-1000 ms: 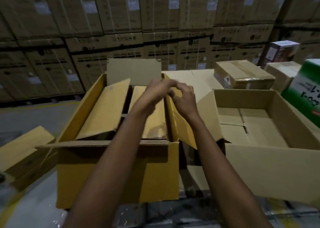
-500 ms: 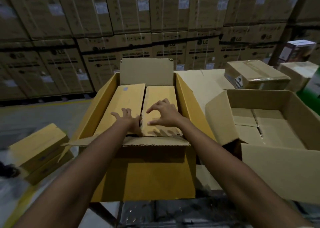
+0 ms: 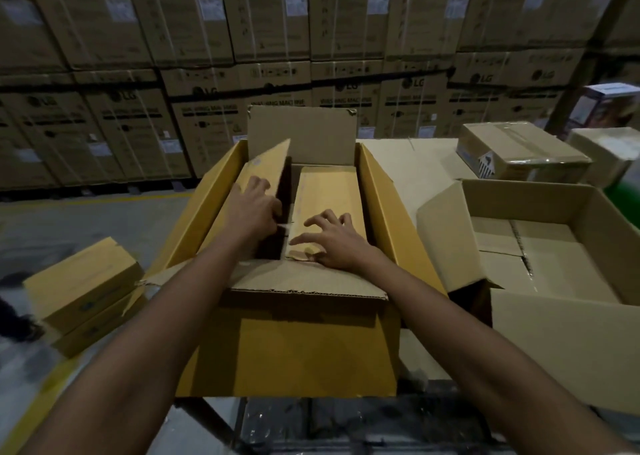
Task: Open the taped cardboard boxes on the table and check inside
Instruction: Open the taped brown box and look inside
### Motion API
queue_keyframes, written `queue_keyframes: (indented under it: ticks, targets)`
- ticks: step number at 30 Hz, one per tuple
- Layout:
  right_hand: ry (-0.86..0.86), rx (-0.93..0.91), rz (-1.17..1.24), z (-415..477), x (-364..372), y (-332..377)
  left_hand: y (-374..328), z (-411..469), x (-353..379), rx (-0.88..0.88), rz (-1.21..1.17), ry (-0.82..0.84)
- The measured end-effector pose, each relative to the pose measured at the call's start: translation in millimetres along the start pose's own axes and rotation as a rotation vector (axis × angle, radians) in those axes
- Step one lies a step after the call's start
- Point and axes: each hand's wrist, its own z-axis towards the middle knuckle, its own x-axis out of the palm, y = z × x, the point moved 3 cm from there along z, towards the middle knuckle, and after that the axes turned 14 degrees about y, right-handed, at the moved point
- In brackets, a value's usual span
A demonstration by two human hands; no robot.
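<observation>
A big yellow-brown cardboard box [image 3: 287, 357] stands open in front of me, its outer flaps folded out. Inside lie two long inner flaps. My left hand [image 3: 254, 209] grips the edge of the left inner flap [image 3: 266, 167], which is lifted and tilted up, leaving a dark gap beneath. My right hand [image 3: 332, 241] rests with fingers spread on the near end of the right inner flap [image 3: 329, 195], which lies flat. What lies inside the gap is hidden in shadow.
An open empty brown box [image 3: 540, 247] sits to the right. A taped box [image 3: 519, 153] and another carton [image 3: 602, 150] stand behind it. Two small yellow boxes [image 3: 83, 292] are stacked at lower left. Large stacked cartons [image 3: 311, 39] form a wall behind.
Both inner flaps lay flat under my hands half a second ago. Now my left hand has raised the left flap; my right hand stays on the right flap.
</observation>
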Motion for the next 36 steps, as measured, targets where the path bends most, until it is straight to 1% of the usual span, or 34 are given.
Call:
queue_keyframes:
  ticks: [3,5,7,10,14,17,19,22,26,28,31,32,33,34,36]
  targets:
    - [0.073,-0.046,-0.063,1,2,-1,50,-9,-22,-0.201,-0.18,-0.202]
    - [0.114,-0.076,-0.091,3,3,-1,91,-15,-16,-0.383,-0.273,-0.258]
    - [0.144,-0.098,-0.153,7,5,0,124,-24,2,-0.56,-0.348,-0.219]
    - [0.188,-0.116,-0.305,18,4,3,146,-36,20,-0.741,-0.458,-0.114]
    - [0.191,-0.179,-0.441,34,-5,17,134,-35,21,-0.785,-0.402,-0.066]
    - [0.249,-0.198,-0.492,34,-5,21,121,-34,20,-0.787,-0.284,-0.079]
    - [0.246,-0.189,-0.464,31,-7,19,114,-36,15,-0.769,-0.231,-0.129]
    - [0.09,-0.104,-0.302,25,-27,15,103,-39,4,-0.716,-0.219,-0.202]
    - [-0.235,0.064,-0.074,-7,-57,-7,89,-39,-7,-0.666,-0.227,-0.146]
    - [-0.434,0.2,0.117,-32,-59,-32,90,-36,-6,-0.656,-0.273,-0.126]
    - [-0.752,0.418,0.487,-76,-53,-66,96,-36,-6,-0.675,-0.351,-0.125]
    - [-0.799,0.509,0.56,-89,-49,-74,96,-37,-8,-0.672,-0.388,-0.137]
    - [-0.805,0.586,0.616,-99,-43,-82,96,-39,-11,-0.662,-0.443,-0.165]
    - [-0.788,0.635,0.682,-107,-36,-86,97,-42,-14,-0.656,-0.522,-0.195]
    - [-0.758,0.674,0.805,-115,-28,-91,103,-48,-16,-0.647,-0.708,-0.278]
